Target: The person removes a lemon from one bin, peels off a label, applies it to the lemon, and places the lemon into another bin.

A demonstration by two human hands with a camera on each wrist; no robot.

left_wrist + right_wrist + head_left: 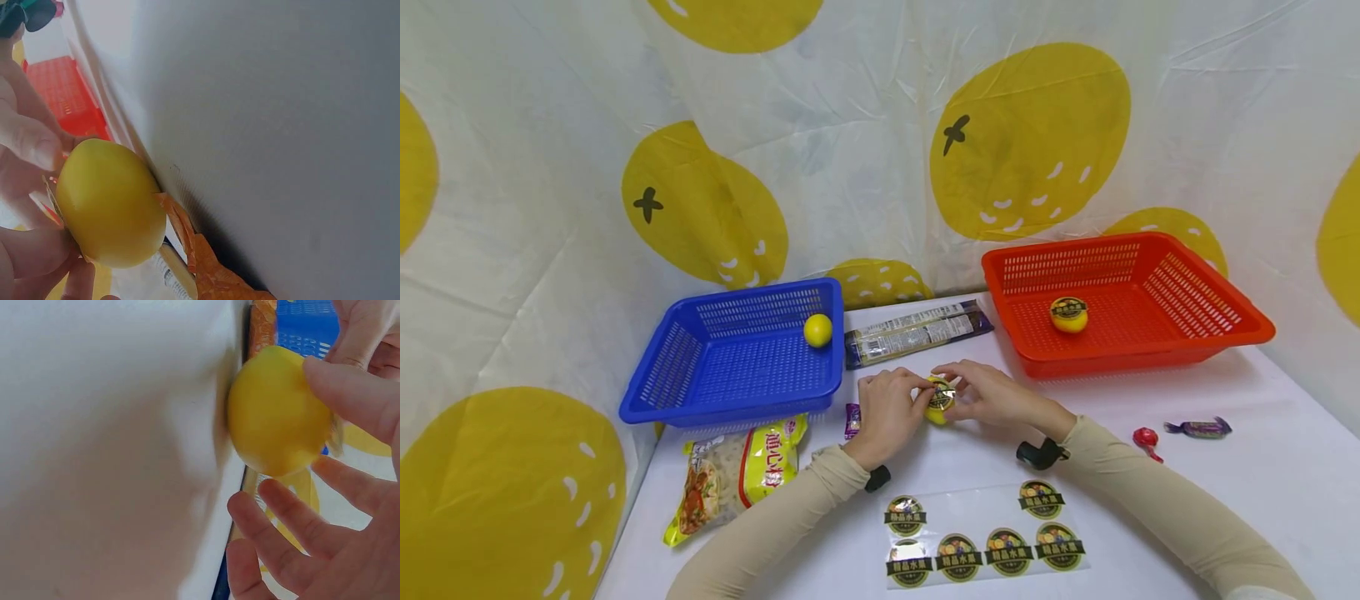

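A yellow lemon (937, 413) is between both hands over the middle of the table, with a round black-and-gold fruit sticker (941, 395) on its face. My right hand (992, 395) holds the lemon by thumb and forefinger; its other fingers spread below the fruit in the right wrist view. My left hand (889, 408) pinches the sticker's left edge. Seen from the left wrist, the lemon (111, 203) hides part of the sticker. Below the hands lies a clear sheet (977, 498) bearing several matching stickers.
A blue basket (662, 375) with one yellow fruit (817, 331) stands left. In the red basket (1180, 343) at right sits a stickered fruit (1068, 315). Around lie a pasta bag (737, 467), long packets (917, 335), a purple-wrapped sweet (852, 421), a lollipop (1146, 440) and a wrapped candy (1201, 428).
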